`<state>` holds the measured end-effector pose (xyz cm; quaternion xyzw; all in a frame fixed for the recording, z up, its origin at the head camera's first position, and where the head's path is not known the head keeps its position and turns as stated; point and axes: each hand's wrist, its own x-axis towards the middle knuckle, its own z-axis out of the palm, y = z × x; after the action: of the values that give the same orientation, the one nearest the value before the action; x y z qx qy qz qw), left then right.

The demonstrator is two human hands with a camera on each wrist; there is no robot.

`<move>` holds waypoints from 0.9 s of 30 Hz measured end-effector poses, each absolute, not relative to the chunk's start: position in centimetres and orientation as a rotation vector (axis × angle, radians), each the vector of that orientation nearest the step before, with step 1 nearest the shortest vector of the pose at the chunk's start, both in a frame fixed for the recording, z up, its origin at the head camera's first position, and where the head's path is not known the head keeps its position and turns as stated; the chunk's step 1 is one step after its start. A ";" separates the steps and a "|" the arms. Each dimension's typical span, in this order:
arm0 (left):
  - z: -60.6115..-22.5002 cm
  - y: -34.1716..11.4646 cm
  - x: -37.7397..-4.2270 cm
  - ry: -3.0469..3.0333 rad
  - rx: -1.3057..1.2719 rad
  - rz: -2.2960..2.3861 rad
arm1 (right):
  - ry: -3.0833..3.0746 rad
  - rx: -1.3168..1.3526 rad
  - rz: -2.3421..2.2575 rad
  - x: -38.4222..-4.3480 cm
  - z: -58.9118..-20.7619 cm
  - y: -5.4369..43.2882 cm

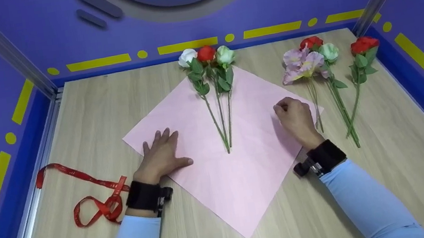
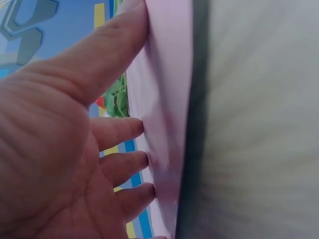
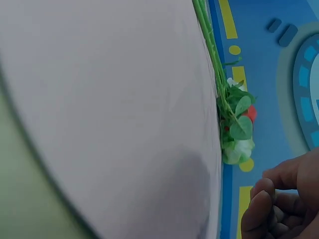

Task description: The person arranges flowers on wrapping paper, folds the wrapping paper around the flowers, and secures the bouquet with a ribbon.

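A square of pink wrapping paper (image 1: 241,189) lies cornerwise on the table. Across its upper half rest three artificial roses: white (image 1: 188,57), red (image 1: 206,53) and pale green (image 1: 225,55), their stems meeting near the paper's middle. My left hand (image 1: 161,156) is spread on the paper's left edge; in the left wrist view its fingertips (image 2: 134,127) touch the sheet. Above the paper's right side is my right hand (image 1: 296,118), fingers curled. The right wrist view shows nothing held in those fingers (image 3: 259,211).
At the right lie more artificial flowers: a pink-purple bloom (image 1: 305,63), a red rose (image 1: 311,42), a pale green rose (image 1: 329,52) and another red rose (image 1: 364,45). A red ribbon (image 1: 101,209) lies looped at the left. Blue panels (image 1: 111,38) wall the table (image 1: 99,105).
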<state>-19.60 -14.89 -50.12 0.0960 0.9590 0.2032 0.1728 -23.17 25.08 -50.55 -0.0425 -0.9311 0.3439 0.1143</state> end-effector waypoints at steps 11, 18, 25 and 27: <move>-49.9 -14.9 -19.6 2.721 0.282 0.574 | -2.710 -0.276 0.841 -22.3 -49.7 31.9; -50.0 -14.9 -19.6 2.719 0.283 0.580 | -2.705 -0.353 0.712 -21.4 -49.7 36.5; -50.0 -14.9 -19.6 2.720 0.264 0.573 | -2.792 -0.404 0.528 -21.0 -49.9 39.6; -49.9 -14.8 -19.6 2.723 0.267 0.570 | -2.824 -0.451 0.535 -20.9 -49.9 40.2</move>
<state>-19.55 -14.82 -49.94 0.0941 0.9597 0.2010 0.1722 -20.95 40.21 -49.86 -0.1539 -0.9642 0.1825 0.1156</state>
